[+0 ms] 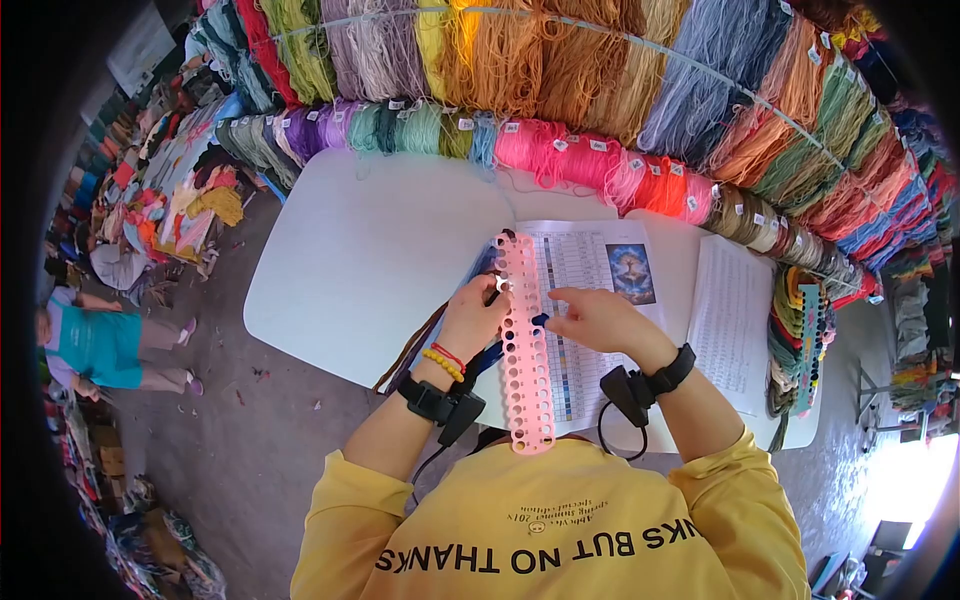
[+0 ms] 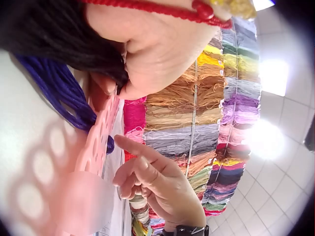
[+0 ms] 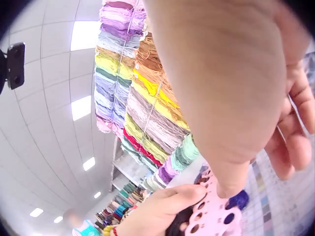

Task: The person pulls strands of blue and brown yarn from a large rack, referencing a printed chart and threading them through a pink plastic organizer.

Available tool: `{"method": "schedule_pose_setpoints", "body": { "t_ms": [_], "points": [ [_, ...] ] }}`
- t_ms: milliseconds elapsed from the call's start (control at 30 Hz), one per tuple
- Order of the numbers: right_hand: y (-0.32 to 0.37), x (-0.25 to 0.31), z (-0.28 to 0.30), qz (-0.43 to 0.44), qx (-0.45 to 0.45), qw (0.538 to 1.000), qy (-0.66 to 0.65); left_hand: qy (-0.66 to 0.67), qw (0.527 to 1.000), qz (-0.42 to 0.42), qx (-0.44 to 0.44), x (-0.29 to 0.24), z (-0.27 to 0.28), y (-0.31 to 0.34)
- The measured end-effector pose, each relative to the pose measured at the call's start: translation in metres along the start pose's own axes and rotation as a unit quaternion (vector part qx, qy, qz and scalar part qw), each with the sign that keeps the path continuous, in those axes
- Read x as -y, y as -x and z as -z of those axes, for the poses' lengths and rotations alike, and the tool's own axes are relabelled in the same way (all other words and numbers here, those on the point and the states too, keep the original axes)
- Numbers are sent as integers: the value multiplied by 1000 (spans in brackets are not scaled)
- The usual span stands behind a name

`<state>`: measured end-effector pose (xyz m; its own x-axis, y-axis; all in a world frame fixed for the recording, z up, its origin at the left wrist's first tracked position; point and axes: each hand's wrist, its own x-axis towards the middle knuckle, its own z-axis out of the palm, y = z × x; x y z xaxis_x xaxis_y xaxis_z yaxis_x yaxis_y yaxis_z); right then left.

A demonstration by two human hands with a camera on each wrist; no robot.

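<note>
My left hand [image 1: 472,322] grips the long pink thread holder [image 1: 530,400], a strip with rows of round holes, by its left edge. Black thread [image 2: 64,44] hangs by the left palm in the left wrist view. Dark blue thread [image 2: 59,93] runs up to the strip, and its short loop [image 2: 110,144] sticks out on the other side. Beside that loop is my right hand [image 1: 605,322], forefinger extended and the other fingers loosely bent. In the right wrist view, the right thumb [image 3: 231,182] overlaps the strip near the blue loop [image 3: 238,199].
Under the strip lies a printed chart [image 1: 585,290] with a picture on the white table [image 1: 370,250]. More printed sheets [image 1: 735,310] lie to the right, beside a filled thread holder [image 1: 808,340]. Hanks of coloured thread [image 1: 590,75] line the back. Another person [image 1: 100,345] is at far left.
</note>
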<state>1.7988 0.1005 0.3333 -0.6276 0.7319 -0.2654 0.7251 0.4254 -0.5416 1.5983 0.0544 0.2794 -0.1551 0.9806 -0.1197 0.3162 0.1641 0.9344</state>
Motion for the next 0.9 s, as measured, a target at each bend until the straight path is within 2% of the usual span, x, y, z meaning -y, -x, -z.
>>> {"method": "schedule_pose_setpoints", "body": {
  "t_ms": [167,267,333,467,533,633,733,767,900],
  "points": [
    [-19,0,-17,-18,-29,993,-111,92,996,15,-2,-4,0,3],
    [-27,3,-23,-97,-8,955,-279,141,990,30,0,-3,1,3],
    [-28,8,-23,-113,-12,936,-333,200,977,66,33,-14,5,8],
    [-31,11,-26,-118,-18,906,-407,188,981,50,18,-9,5,7],
    [-31,11,-28,-111,-20,900,-421,157,987,37,26,-6,10,6],
    [-31,12,-29,-104,-24,899,-425,60,998,-18,-28,5,20,2],
    [-30,12,-28,-93,-23,906,-412,105,992,19,-60,-16,33,7],
    [-30,13,-28,-88,-21,909,-406,118,991,-6,-68,-14,35,5],
    [-29,18,-27,-82,-21,910,-405,125,991,-19,-52,-17,37,5]
  ]
}}
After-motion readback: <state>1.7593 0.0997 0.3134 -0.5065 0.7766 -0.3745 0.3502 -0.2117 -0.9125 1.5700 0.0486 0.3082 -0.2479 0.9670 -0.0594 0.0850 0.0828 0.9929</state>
